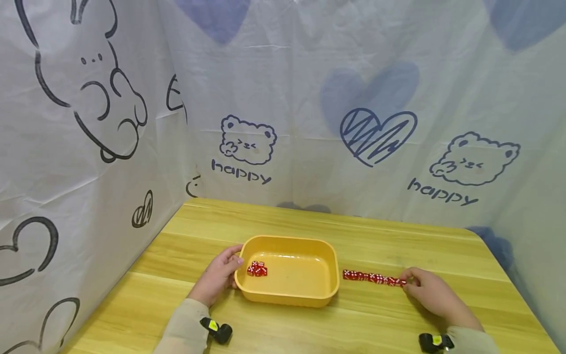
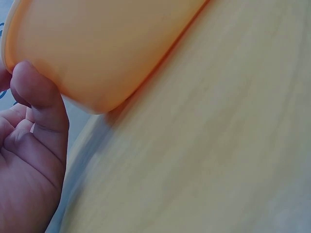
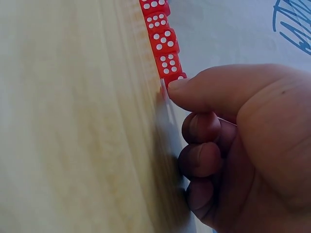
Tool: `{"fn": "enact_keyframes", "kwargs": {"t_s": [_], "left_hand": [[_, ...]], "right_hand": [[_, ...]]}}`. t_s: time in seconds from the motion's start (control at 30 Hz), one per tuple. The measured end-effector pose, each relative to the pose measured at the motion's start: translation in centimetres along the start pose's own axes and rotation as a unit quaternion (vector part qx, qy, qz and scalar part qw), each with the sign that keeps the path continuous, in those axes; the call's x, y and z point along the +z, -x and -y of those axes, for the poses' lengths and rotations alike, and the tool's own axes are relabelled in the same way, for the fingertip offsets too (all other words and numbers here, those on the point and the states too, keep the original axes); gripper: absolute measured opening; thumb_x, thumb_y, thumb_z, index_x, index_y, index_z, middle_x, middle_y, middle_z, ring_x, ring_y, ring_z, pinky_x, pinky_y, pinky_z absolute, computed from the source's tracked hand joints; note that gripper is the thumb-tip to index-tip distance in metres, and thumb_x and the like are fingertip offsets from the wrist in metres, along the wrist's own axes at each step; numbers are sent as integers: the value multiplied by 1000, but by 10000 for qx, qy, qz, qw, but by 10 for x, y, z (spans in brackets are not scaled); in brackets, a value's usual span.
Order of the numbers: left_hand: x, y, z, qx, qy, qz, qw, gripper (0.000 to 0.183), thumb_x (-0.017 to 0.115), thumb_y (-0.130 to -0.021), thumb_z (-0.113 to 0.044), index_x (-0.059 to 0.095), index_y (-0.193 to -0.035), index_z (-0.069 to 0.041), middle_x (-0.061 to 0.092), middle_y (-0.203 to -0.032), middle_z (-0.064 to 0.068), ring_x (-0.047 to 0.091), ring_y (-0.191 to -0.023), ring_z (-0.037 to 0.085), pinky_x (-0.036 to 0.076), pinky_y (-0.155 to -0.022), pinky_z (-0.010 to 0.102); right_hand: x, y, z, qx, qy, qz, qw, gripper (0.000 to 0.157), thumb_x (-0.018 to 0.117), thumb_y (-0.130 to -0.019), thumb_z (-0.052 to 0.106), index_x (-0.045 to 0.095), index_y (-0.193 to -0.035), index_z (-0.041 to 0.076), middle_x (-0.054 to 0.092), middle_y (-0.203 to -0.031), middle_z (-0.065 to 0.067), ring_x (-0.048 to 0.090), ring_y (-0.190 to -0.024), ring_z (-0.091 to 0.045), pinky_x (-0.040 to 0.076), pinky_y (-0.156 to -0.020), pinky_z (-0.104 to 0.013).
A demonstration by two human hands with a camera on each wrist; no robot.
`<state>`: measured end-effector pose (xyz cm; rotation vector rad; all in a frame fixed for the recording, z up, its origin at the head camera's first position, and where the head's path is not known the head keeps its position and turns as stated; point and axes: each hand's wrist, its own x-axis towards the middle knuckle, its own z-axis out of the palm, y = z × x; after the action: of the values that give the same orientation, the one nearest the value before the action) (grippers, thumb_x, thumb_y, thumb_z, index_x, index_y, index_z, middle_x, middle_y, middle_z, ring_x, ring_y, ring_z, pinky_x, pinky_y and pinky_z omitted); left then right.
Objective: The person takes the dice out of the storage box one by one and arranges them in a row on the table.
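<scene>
A yellow plastic tray stands on the table, with several red dice with white pips clustered at its left end. My left hand grips the tray's left side; the left wrist view shows the thumb over the rim. Right of the tray, a row of red dice lies end to end across the wood. At the row's right end, my right hand pinches the last die. The thumb covers part of that die in the right wrist view, and the other fingers curl below.
The wood-grain table has its back edge against a white cloth printed with bears and hearts. Another cloth wall rises along the left side. Black wrist cameras sit on both sleeves.
</scene>
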<state>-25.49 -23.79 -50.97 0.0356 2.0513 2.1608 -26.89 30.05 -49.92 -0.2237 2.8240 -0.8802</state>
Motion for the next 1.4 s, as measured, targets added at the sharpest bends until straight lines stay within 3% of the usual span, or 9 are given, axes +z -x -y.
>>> {"fn": "enact_keyframes", "kwargs": {"t_s": [0.37,0.8,1.1,1.4], "left_hand": [[-1,-1,1,7,36,54,10000,51,55,-105,-16,39,-152,-7,51,-104,14,52,-65,14,49,-55,23],[1,-3,2,27,-5,44,10000,50,54,-105,-16,39,-152,-8,51,-104,14,52,-66,15,49,-55,23],[-2,-2,-1,32,24,6,10000,48,53,-106,-15,41,-151,-8,51,-104,14,51,-66,15,49,-55,23],[-1,-1,0,54,6,59,10000,47,52,-106,-14,41,-151,-7,51,-103,16,51,-67,16,48,-55,23]], "right_hand": [[1,-1,1,-11,154,-98,9998,19,66,-93,10,67,-112,8,57,-81,-2,50,-72,-20,42,-65,-37],[-3,4,10,19,-182,-102,9998,38,70,-96,24,62,-129,7,51,-76,-5,46,-63,-21,37,-55,-33],[2,3,40,-248,-104,-285,9992,35,68,-97,25,63,-129,12,52,-73,-2,45,-57,-19,39,-51,-31],[12,3,84,-858,-127,-411,9954,29,69,-97,19,66,-125,12,50,-68,1,43,-56,-14,39,-51,-28]]}}
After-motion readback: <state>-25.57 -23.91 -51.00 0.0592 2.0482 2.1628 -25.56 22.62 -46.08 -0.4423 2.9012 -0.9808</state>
